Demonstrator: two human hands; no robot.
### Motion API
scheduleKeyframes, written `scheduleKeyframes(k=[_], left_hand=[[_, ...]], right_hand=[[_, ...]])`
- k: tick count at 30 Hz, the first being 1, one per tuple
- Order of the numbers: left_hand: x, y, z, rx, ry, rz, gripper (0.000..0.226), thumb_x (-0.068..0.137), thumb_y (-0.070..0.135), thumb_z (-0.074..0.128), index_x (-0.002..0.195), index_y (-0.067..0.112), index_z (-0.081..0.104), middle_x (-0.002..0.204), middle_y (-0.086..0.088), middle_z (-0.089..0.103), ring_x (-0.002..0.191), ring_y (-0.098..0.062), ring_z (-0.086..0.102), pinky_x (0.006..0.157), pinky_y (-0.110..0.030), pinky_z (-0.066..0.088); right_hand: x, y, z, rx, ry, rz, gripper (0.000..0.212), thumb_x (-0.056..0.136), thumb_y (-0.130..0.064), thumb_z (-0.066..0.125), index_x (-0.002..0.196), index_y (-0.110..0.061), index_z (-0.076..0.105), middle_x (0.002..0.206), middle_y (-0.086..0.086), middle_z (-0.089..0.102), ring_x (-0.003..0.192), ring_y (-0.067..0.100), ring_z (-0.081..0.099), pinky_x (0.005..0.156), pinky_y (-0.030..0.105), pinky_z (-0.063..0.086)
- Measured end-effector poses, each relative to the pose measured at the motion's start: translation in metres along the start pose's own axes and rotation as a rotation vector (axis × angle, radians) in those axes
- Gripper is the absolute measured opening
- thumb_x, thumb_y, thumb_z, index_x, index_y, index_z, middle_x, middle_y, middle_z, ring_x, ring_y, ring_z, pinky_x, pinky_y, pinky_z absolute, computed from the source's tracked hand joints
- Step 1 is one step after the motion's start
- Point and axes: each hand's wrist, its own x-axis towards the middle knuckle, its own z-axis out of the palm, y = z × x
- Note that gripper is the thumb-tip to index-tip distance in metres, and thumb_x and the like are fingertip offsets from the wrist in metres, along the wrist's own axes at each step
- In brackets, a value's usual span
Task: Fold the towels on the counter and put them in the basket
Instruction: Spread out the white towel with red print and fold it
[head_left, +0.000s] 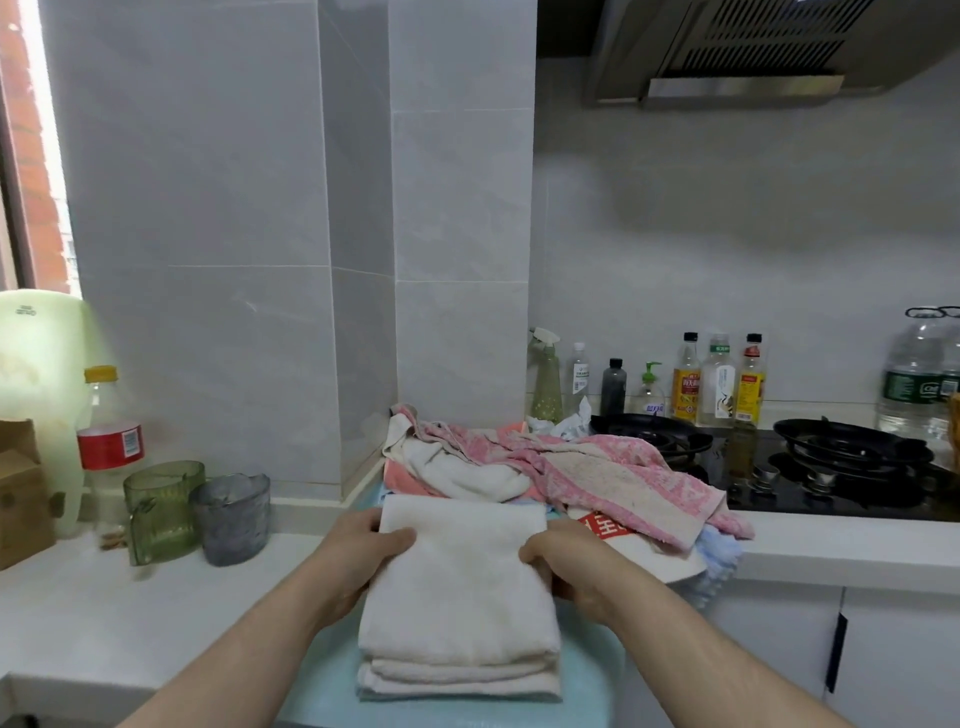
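Observation:
A folded white towel (460, 597) lies in several layers in front of me, over a light blue basket (587, 670) whose rim shows at the bottom. My left hand (363, 551) grips the towel's left edge, thumb on top. My right hand (566, 561) grips its right edge the same way. Behind the towel, a heap of unfolded towels (571, 473) sits on the counter: pink patterned, white, a light blue one and one with red print.
A green cup (161, 512) and a grey cup (234, 517) stand on the white counter (104, 613) to the left, beside a red-labelled bottle (106, 441). A black gas stove (831, 467) and several bottles (717, 384) are at the right.

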Motion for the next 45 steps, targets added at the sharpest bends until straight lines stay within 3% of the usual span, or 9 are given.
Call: scheduleKeyframes(k=[7, 10, 14, 17, 20, 27, 31, 36, 45], left_hand=[[-0.008, 0.0, -0.01, 0.501, -0.125, 0.043, 0.037, 0.076, -0.003, 0.058, 0.103, 0.021, 0.068, 0.079, -0.002, 0.07, 0.058, -0.018, 0.061, 0.051, -0.021, 0.044], [-0.008, 0.009, -0.004, 0.421, -0.039, -0.066, 0.031, 0.077, -0.008, 0.052, 0.1, 0.009, 0.065, 0.063, -0.009, 0.062, 0.046, -0.019, 0.057, 0.039, -0.019, 0.038], [-0.009, 0.018, 0.006, 0.089, -0.006, -0.197, 0.035, 0.085, -0.013, 0.038, 0.105, 0.008, 0.059, 0.094, -0.019, 0.066, 0.062, -0.027, 0.072, 0.038, -0.023, 0.051], [-0.015, 0.014, 0.009, -0.034, -0.015, -0.196, 0.035, 0.088, -0.014, 0.033, 0.106, 0.008, 0.054, 0.088, -0.022, 0.064, 0.067, -0.034, 0.071, 0.046, -0.037, 0.058], [-0.021, 0.001, 0.009, -0.101, 0.008, -0.143, 0.035, 0.091, -0.014, 0.036, 0.112, 0.008, 0.053, 0.091, -0.024, 0.066, 0.071, -0.032, 0.069, 0.063, -0.042, 0.061], [-0.039, -0.017, 0.011, -0.166, -0.033, -0.011, 0.045, 0.071, -0.001, 0.059, 0.116, 0.004, 0.057, 0.105, -0.022, 0.067, 0.09, -0.033, 0.066, 0.086, -0.043, 0.052], [-0.04, -0.02, 0.019, -0.223, 0.027, -0.006, 0.023, 0.091, 0.028, 0.061, 0.094, 0.006, 0.061, 0.093, -0.017, 0.066, 0.09, -0.035, 0.065, 0.087, -0.045, 0.054], [-0.039, -0.026, 0.02, -0.093, 0.088, 0.037, 0.014, 0.068, 0.018, 0.076, 0.066, 0.013, 0.063, 0.084, -0.009, 0.064, 0.078, -0.02, 0.061, 0.066, -0.028, 0.045], [-0.034, -0.043, 0.008, 0.183, 0.072, 0.069, 0.034, 0.057, 0.018, 0.071, 0.091, 0.013, 0.073, 0.119, 0.004, 0.058, 0.109, -0.01, 0.057, 0.087, -0.025, 0.043]], right_hand=[[-0.002, 0.003, -0.012, -0.363, -0.01, 0.004, 0.019, 0.081, -0.002, 0.059, 0.097, -0.008, 0.052, 0.072, 0.008, 0.056, 0.048, 0.013, 0.046, 0.036, 0.016, 0.029], [0.001, -0.001, -0.008, -0.21, -0.013, 0.092, 0.034, 0.088, 0.005, 0.043, 0.119, -0.009, 0.046, 0.072, 0.013, 0.062, 0.04, 0.013, 0.056, 0.032, 0.016, 0.032], [-0.002, -0.007, -0.001, 0.129, -0.133, 0.18, 0.038, 0.092, 0.012, 0.031, 0.108, -0.016, 0.051, 0.108, 0.014, 0.065, 0.06, 0.03, 0.07, 0.034, 0.03, 0.051], [-0.01, -0.003, -0.003, 0.231, -0.201, 0.137, 0.042, 0.09, 0.016, 0.033, 0.103, -0.02, 0.051, 0.11, 0.016, 0.061, 0.075, 0.04, 0.067, 0.06, 0.049, 0.06], [-0.013, 0.012, -0.006, 0.342, -0.248, 0.038, 0.05, 0.089, 0.015, 0.032, 0.123, -0.019, 0.046, 0.088, 0.017, 0.057, 0.063, 0.029, 0.056, 0.069, 0.048, 0.052], [-0.029, 0.033, -0.003, 0.424, -0.221, -0.081, 0.027, 0.093, -0.007, 0.054, 0.12, -0.011, 0.056, 0.113, 0.019, 0.06, 0.096, 0.039, 0.062, 0.093, 0.049, 0.051], [-0.028, 0.029, 0.002, 0.47, -0.156, -0.015, 0.029, 0.096, -0.032, 0.057, 0.106, -0.005, 0.057, 0.106, 0.019, 0.06, 0.099, 0.037, 0.063, 0.085, 0.05, 0.056], [-0.017, 0.034, 0.002, 0.254, -0.048, -0.039, 0.012, 0.085, 0.0, 0.055, 0.084, -0.012, 0.058, 0.084, 0.012, 0.054, 0.073, 0.024, 0.049, 0.057, 0.03, 0.04], [-0.014, 0.036, -0.012, -0.003, -0.176, -0.046, 0.03, 0.083, 0.004, 0.055, 0.105, -0.015, 0.065, 0.109, 0.017, 0.061, 0.083, 0.025, 0.054, 0.061, 0.027, 0.043]])
